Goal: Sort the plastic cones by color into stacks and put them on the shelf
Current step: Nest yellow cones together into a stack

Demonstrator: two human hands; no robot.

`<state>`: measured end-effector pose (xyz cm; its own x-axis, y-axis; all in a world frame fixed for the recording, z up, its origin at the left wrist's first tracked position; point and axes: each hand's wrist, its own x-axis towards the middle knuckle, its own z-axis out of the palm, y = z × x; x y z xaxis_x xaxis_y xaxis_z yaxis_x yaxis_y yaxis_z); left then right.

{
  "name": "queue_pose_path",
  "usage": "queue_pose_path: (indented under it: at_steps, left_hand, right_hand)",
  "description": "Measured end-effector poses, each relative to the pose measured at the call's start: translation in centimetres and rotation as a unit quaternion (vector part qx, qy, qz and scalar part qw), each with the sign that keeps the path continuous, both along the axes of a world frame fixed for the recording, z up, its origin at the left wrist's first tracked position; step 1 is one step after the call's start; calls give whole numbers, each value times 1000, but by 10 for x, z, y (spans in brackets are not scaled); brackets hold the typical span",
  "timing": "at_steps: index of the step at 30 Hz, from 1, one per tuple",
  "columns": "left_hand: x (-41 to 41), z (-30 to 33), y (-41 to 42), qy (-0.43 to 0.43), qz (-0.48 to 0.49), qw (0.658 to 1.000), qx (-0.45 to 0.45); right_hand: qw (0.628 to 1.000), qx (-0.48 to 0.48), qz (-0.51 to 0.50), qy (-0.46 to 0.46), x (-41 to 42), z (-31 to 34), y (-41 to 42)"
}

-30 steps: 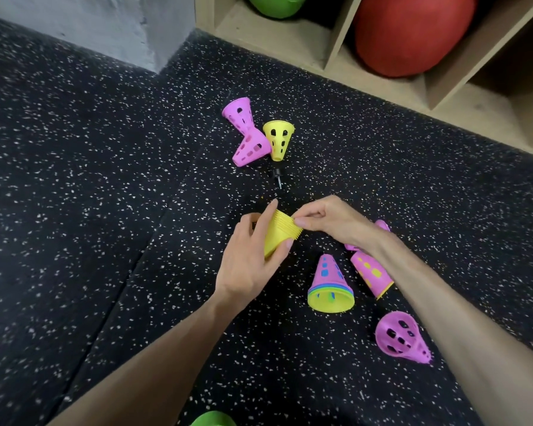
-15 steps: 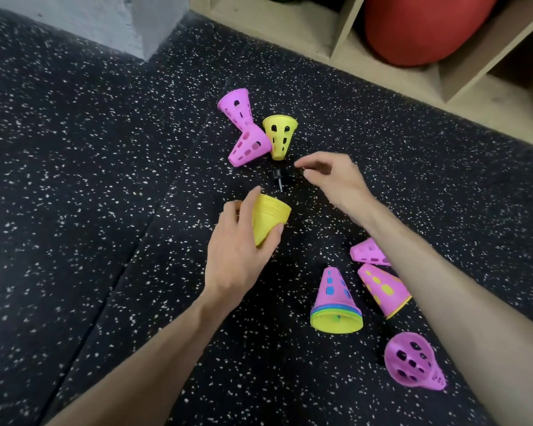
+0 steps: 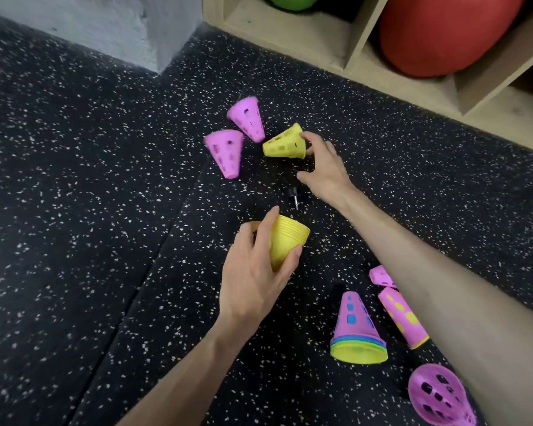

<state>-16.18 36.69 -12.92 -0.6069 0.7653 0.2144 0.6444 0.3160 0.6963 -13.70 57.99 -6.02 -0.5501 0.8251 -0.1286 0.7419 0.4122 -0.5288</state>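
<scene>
Pink perforated cone (image 3: pixel 437 395) lies on its side nearest the viewer, under the right forearm, with a mixed nested stack (image 3: pixel 358 333) (pink on top, yellow at the base) and a pink-over-yellow pair (image 3: pixel 402 316) just beyond it. Further out, the left hand (image 3: pixel 253 272) grips the yellow stack (image 3: pixel 286 241), fingers and thumb curled round its narrow end, wide mouth facing away. A small black part (image 3: pixel 294 194) sits on the speckled rubber floor (image 3: pixel 74 210) between the hands. Farthest, the right hand (image 3: pixel 323 167) pinches the rim of a loose yellow cone (image 3: pixel 285 142); two pink cones (image 3: pixel 234 139) lie just left of it. To nest cleanly, I judge its narrow end should point into the stack's open mouth. The wooden shelf (image 3: pixel 320 47) waits beyond.
</scene>
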Motion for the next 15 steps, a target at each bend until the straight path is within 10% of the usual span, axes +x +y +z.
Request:
queue_pose_path:
  at_steps: [15]
  left_hand:
    - [-2, 0, 2, 6, -4, 1000, -8]
  right_hand:
    - [985, -106, -11, 134, -1, -3, -14]
